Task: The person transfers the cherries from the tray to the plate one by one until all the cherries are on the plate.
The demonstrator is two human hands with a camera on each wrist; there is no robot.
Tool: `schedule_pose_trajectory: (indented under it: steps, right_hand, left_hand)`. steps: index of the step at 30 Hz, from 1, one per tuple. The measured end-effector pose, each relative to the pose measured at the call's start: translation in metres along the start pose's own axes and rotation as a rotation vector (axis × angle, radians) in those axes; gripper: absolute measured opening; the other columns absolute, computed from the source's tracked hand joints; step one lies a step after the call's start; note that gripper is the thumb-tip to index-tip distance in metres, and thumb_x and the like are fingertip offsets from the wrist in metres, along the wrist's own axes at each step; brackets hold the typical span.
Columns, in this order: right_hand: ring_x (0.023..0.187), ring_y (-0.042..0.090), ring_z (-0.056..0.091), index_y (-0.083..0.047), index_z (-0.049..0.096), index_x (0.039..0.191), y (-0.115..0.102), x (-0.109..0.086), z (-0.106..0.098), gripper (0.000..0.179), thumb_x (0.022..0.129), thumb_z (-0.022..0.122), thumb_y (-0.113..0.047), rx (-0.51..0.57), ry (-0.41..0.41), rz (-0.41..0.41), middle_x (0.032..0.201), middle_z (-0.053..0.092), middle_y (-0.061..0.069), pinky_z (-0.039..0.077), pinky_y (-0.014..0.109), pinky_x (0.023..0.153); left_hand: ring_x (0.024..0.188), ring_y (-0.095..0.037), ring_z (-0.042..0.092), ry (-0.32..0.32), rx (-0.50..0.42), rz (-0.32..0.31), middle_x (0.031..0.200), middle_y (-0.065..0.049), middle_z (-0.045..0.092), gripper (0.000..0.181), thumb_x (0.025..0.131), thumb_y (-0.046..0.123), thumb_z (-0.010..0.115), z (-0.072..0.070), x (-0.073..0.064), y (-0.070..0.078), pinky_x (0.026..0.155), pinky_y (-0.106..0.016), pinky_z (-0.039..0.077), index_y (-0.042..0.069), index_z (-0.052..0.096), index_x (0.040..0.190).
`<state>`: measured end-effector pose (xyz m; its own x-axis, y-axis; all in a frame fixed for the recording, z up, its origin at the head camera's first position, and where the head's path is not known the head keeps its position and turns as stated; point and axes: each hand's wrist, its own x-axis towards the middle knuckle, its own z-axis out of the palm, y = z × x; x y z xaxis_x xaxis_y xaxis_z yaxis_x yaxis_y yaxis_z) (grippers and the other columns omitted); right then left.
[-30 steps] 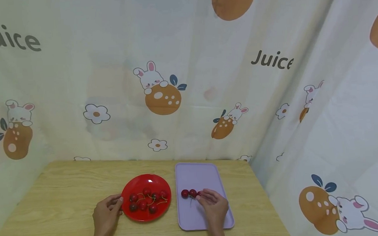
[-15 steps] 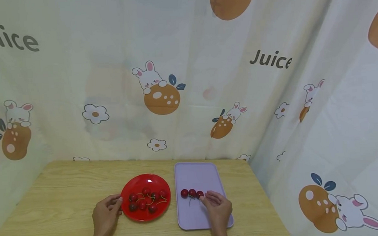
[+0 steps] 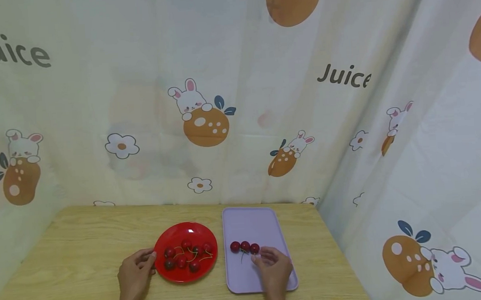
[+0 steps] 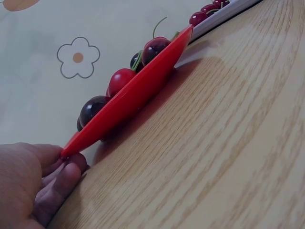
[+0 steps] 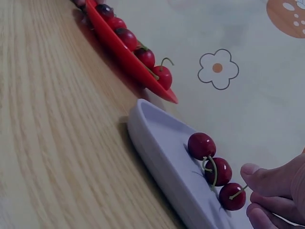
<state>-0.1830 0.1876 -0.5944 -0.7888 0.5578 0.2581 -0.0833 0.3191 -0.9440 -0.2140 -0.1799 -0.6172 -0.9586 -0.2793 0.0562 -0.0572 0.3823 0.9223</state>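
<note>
My left hand (image 3: 133, 271) grips the left rim of a red plate (image 3: 177, 276), thumb above and fingers beneath in the left wrist view. Several cherries (image 3: 181, 261) with green stems lie on that plate. To its right is a lilac tray (image 3: 247, 281), where three dark red cherries sit in a row from left to right. Over the tray's right part, my right hand (image 3: 274, 268) is beside the rightmost cherry (image 5: 232, 196). In the right wrist view, thumb and forefinger pinch the end of this cherry's stem (image 5: 238, 192).
Plate and tray stand side by side on a light wooden table (image 3: 86, 248), a narrow gap between them. A pale curtain (image 3: 148, 105) printed with rabbits, fruit and flowers hangs behind the table and along its sides.
My right hand first drew back to the right, uncovering the rightmost cherry, then came slightly left and nearer to its stem. My left hand has stayed at the plate's rim.
</note>
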Motion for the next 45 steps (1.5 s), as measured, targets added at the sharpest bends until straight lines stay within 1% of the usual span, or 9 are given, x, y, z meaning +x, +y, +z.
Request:
schedule_pose_trajectory:
  steps: [5,11,16,19,24,31,40,45]
  right_hand:
    - [0.080,0.024,0.080,0.000,0.082,0.099,0.0034,-0.0020,0.0047,0.033,0.070,0.095,0.008,-0.023,0.006,-0.049,0.094,0.083,0.017,0.064,0.021,0.074]
    - [0.076,0.018,0.077,-0.004,0.083,0.095,0.0051,-0.0034,0.0079,0.030,0.070,0.094,0.008,-0.070,0.016,-0.068,0.089,0.083,0.012,0.063,0.020,0.074]
    - [0.071,0.011,0.075,-0.003,0.083,0.093,0.0046,-0.0033,0.0091,0.027,0.071,0.094,0.008,-0.084,0.012,-0.074,0.086,0.083,0.011,0.062,0.018,0.071]
    - [0.069,0.008,0.073,-0.003,0.083,0.092,0.0040,-0.0037,0.0090,0.025,0.072,0.094,0.009,-0.088,0.018,-0.096,0.085,0.083,0.011,0.061,0.017,0.069]
    - [0.067,0.007,0.073,-0.002,0.083,0.091,0.0044,-0.0041,0.0085,0.024,0.072,0.094,0.009,-0.099,0.035,-0.131,0.083,0.083,0.011,0.061,0.016,0.066]
    - [0.068,0.009,0.073,-0.004,0.083,0.090,0.0044,-0.0034,0.0080,0.023,0.074,0.094,0.008,-0.114,0.032,-0.116,0.083,0.083,0.010,0.060,0.016,0.066]
    - [0.067,0.010,0.073,-0.004,0.083,0.087,0.0043,-0.0016,0.0072,0.021,0.075,0.093,0.009,-0.136,0.037,-0.136,0.081,0.082,0.008,0.060,0.017,0.066]
    - [0.069,0.012,0.074,-0.003,0.083,0.088,0.0038,-0.0013,0.0052,0.020,0.075,0.092,0.009,-0.118,0.034,-0.109,0.082,0.082,0.010,0.061,0.017,0.067]
  left_hand:
    - [0.067,-0.010,0.074,-0.003,-0.006,0.005,0.119,-0.028,0.079,0.030,0.108,0.013,0.068,-0.0001,0.0002,-0.0002,0.058,-0.021,0.059,-0.004,0.073,0.131]
    - [0.065,-0.010,0.073,0.004,-0.006,0.009,0.116,-0.026,0.080,0.029,0.107,0.013,0.070,-0.0008,-0.0005,0.0018,0.057,-0.020,0.058,-0.004,0.075,0.130]
    - [0.064,-0.009,0.072,0.006,-0.013,0.011,0.116,-0.026,0.080,0.029,0.107,0.013,0.070,-0.0007,-0.0008,0.0026,0.057,-0.021,0.059,-0.004,0.075,0.129]
    - [0.065,-0.009,0.073,0.008,-0.015,0.003,0.117,-0.027,0.080,0.029,0.107,0.015,0.069,-0.0005,-0.0009,0.0030,0.058,-0.021,0.060,-0.003,0.075,0.130]
    - [0.066,-0.010,0.073,0.004,-0.015,0.004,0.117,-0.027,0.080,0.030,0.107,0.014,0.069,-0.0010,-0.0016,0.0028,0.058,-0.021,0.061,-0.003,0.075,0.130]
    - [0.066,-0.010,0.074,0.003,-0.011,0.000,0.116,-0.026,0.080,0.029,0.107,0.015,0.070,-0.0009,-0.0021,0.0023,0.059,-0.021,0.061,-0.003,0.075,0.130]
    - [0.066,-0.011,0.074,-0.002,-0.013,0.001,0.115,-0.026,0.080,0.029,0.107,0.014,0.070,-0.0009,-0.0011,0.0016,0.058,-0.021,0.061,-0.003,0.075,0.130]
    - [0.066,-0.010,0.073,-0.013,-0.014,0.010,0.114,-0.025,0.080,0.030,0.107,0.015,0.070,-0.0008,-0.0004,0.0008,0.058,-0.021,0.060,-0.004,0.074,0.130]
